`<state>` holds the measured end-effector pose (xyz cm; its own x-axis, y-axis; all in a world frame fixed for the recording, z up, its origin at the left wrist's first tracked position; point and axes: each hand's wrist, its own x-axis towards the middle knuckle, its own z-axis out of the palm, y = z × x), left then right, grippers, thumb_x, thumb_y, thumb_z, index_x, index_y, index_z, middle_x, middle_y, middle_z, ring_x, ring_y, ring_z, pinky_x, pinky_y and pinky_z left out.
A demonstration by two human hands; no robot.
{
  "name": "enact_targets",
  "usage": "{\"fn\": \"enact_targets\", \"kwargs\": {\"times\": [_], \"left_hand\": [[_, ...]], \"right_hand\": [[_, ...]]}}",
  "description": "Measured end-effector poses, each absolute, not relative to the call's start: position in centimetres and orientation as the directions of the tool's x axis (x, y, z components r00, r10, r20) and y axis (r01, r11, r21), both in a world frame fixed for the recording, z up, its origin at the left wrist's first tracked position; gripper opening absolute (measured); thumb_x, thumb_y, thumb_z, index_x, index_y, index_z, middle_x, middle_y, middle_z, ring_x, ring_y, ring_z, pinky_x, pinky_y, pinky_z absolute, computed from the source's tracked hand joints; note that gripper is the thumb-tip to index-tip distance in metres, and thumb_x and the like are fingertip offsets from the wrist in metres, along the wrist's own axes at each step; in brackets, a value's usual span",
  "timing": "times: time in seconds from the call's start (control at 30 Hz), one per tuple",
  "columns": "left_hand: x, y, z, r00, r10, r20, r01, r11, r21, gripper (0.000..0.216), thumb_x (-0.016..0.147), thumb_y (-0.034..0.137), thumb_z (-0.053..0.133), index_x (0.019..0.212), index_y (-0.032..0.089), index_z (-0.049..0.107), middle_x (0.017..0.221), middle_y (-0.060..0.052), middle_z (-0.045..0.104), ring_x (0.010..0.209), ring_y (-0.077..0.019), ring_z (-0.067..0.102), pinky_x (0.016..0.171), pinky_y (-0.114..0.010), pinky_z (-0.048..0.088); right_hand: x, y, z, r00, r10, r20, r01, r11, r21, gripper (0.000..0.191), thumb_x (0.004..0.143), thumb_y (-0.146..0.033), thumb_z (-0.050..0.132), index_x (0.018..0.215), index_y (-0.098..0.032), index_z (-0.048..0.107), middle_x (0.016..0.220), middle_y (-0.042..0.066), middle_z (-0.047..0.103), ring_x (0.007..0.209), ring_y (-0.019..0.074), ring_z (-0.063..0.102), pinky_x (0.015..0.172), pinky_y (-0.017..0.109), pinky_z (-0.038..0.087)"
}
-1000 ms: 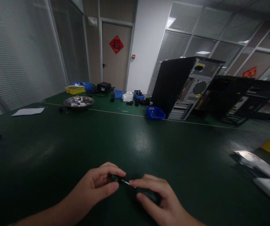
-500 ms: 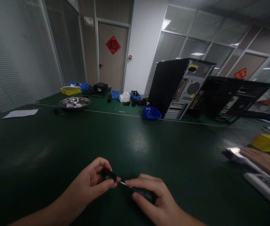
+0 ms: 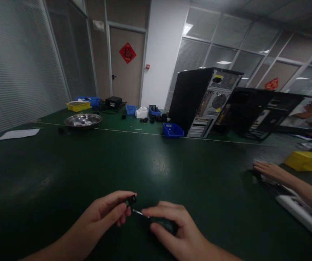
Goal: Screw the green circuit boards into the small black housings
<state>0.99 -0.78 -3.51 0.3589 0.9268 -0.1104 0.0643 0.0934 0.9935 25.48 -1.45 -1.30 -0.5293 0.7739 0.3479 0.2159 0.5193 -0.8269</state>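
A small black plastic part (image 3: 131, 200) is pinched between the thumb and fingers of my left hand (image 3: 105, 214); its exact kind is too small to make out. My right hand (image 3: 176, 224) is closed around the dark handle of a screwdriver (image 3: 162, 224), its forefinger stretched along the thin metal shaft. The shaft points left, with its tip just below the black part and apart from it. Both hands are low over the green table (image 3: 145, 166), close together. My right palm hides part of the handle.
Another person's hand (image 3: 272, 172) rests on a long white and dark device (image 3: 302, 214) at right, near a yellow bin (image 3: 306, 161). Farther back are a black computer tower (image 3: 204, 103), a blue bin (image 3: 173, 131), a metal dish (image 3: 83, 121) and a paper sheet (image 3: 18, 134).
My left hand has turned the black part and drawn it off the screwdriver tip, which now shows bare. The other person's hand has moved left and away along the device.
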Motion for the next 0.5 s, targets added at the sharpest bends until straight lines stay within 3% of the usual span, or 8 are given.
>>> {"fn": "enact_targets", "kwargs": {"times": [0.1, 0.23, 0.4, 0.5], "left_hand": [[1.4, -1.2, -2.8, 0.359, 0.926, -0.119, 0.157, 0.066, 0.985, 0.037, 0.095, 0.04, 0.052, 0.128, 0.026, 0.06, 0.088, -0.002, 0.063, 0.077, -0.018, 0.058, 0.072, -0.028, 0.048], [1.8, -1.5, -2.0, 0.397, 0.915, -0.066, 0.246, -0.036, 0.969, 0.035, 0.095, 0.041, 0.047, 0.119, 0.028, 0.068, 0.081, -0.001, 0.055, 0.071, -0.0167, 0.055, 0.069, -0.027, 0.047], [2.0, -1.4, -2.2, 0.394, 0.916, -0.075, 0.254, -0.03, 0.967, 0.029, 0.091, 0.037, 0.056, 0.116, 0.031, 0.069, 0.094, -0.002, 0.058, 0.075, -0.0163, 0.057, 0.066, -0.024, 0.046], [2.0, -1.4, -2.4, 0.396, 0.917, -0.056, 0.275, -0.06, 0.96, 0.026, 0.091, 0.037, 0.057, 0.112, 0.03, 0.07, 0.089, -0.001, 0.059, 0.069, -0.015, 0.057, 0.063, -0.022, 0.046]], "right_hand": [[25.6, -1.4, -1.5, -0.548, 0.762, 0.345, 0.204, 0.522, -0.828, 0.033, 0.089, -0.014, 0.058, 0.12, -0.023, 0.069, 0.091, 0.008, 0.072, 0.077, 0.0169, 0.065, 0.068, 0.027, 0.048], [25.8, -1.1, -1.7, -0.565, 0.755, 0.334, 0.216, 0.525, -0.823, 0.034, 0.089, -0.014, 0.059, 0.121, -0.022, 0.069, 0.09, 0.008, 0.07, 0.074, 0.0164, 0.063, 0.067, 0.027, 0.046], [26.0, -0.8, -1.8, -0.607, 0.747, 0.271, 0.238, 0.496, -0.835, 0.033, 0.089, -0.016, 0.06, 0.12, -0.021, 0.069, 0.09, 0.007, 0.069, 0.074, 0.0158, 0.062, 0.065, 0.026, 0.046], [25.9, -0.7, -1.8, -0.607, 0.742, 0.284, 0.241, 0.513, -0.824, 0.033, 0.089, -0.017, 0.059, 0.12, -0.019, 0.069, 0.089, 0.008, 0.069, 0.074, 0.0161, 0.062, 0.065, 0.027, 0.046]]}}
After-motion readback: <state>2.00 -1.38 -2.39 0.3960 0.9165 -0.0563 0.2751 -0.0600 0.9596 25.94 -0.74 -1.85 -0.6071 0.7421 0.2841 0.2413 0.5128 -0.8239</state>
